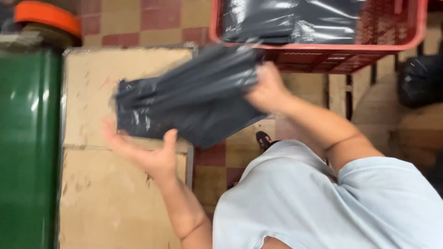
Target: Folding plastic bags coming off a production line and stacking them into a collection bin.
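Observation:
A dark grey plastic bag package (189,99) hangs over the edge of a cardboard-covered surface (106,193), blurred by motion. My right hand (267,90) grips its right end with fingers closed around it. My left hand (143,150) sits under the package's lower edge, palm up, thumb raised against the plastic. The package's left part lies over the cardboard.
A red plastic crate (323,50) with more dark plastic packages stands at the top. A green drum (27,147) is at the left, with an orange roll (46,16) above it. A black bag (422,80) lies at the right. The floor is checkered tile (152,23).

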